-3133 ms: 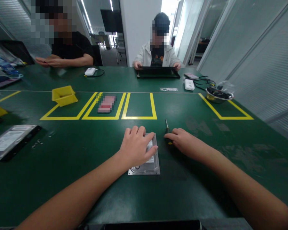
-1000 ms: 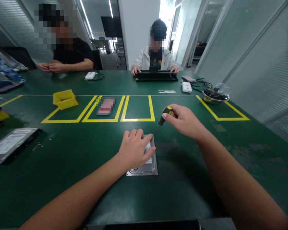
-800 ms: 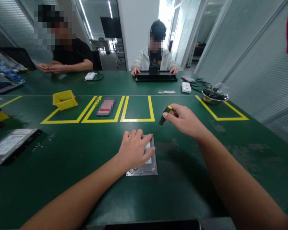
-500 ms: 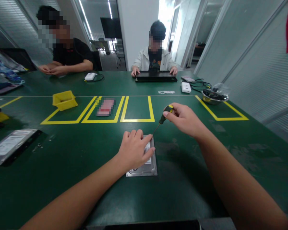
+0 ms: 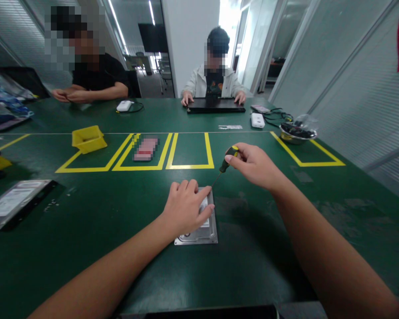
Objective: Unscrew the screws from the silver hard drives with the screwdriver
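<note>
A silver hard drive lies flat on the green table. My left hand rests across its top, thumb and index finger stretched apart, the index tip by the drive's far right corner. Much of the drive's label is covered by this hand. In my right hand is a screwdriver with a dark green and yellow handle, held at a slant. Its thin shaft points down and left to that same corner, close to my left index fingertip. Whether the tip sits in a screw is too small to tell.
Another drive lies at the left, with small screws beside it. Beyond are a yellow bin, yellow tape frames, a blurred pink item and a metal bowl. Two people sit across; one holds a dark panel.
The screwdriver handle has turned slightly in my right hand. My left hand and the hard drive stay where they were.
</note>
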Demonstrator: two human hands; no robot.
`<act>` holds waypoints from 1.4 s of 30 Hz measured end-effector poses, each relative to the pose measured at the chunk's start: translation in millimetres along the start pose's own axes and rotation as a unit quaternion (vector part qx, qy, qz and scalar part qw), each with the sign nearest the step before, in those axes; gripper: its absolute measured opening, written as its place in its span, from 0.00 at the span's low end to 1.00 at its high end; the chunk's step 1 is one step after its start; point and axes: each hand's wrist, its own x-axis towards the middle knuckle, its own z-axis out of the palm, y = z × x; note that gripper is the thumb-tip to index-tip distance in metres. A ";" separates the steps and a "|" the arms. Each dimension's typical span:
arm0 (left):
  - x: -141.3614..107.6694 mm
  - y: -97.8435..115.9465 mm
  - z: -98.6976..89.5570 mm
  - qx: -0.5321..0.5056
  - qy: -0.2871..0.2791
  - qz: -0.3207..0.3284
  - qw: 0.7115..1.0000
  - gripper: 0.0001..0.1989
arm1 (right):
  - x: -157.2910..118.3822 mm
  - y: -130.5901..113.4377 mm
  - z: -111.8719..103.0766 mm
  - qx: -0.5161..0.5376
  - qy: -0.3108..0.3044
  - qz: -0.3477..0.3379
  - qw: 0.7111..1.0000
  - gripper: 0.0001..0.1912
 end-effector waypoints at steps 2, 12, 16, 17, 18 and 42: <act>-0.3 -0.2 -0.2 0.000 -0.001 0.000 1.000 0.24 | -0.2 -0.5 0.3 -0.001 -0.002 -0.001 1.000 0.12; -1.1 0.3 0.2 0.001 0.004 -0.002 1.000 0.23 | 0.6 -1.1 1.1 0.012 -0.010 -0.008 1.000 0.11; -2.7 -0.3 0.4 -0.006 0.012 -0.011 1.000 0.20 | 0.0 -2.9 1.3 0.036 -0.026 -0.025 0.999 0.12; -3.3 -0.8 0.3 -0.008 0.015 -0.014 1.000 0.19 | -0.4 -3.9 1.3 0.040 -0.031 -0.029 0.998 0.12; -4.1 -1.3 0.1 -0.010 0.018 -0.017 1.000 0.19 | -0.8 -5.2 1.3 0.046 -0.035 -0.033 0.998 0.12; -8.5 -40.4 12.2 -0.140 0.048 -0.152 0.977 0.24 | 6.0 -45.6 -6.1 -0.051 -0.071 -0.143 0.986 0.13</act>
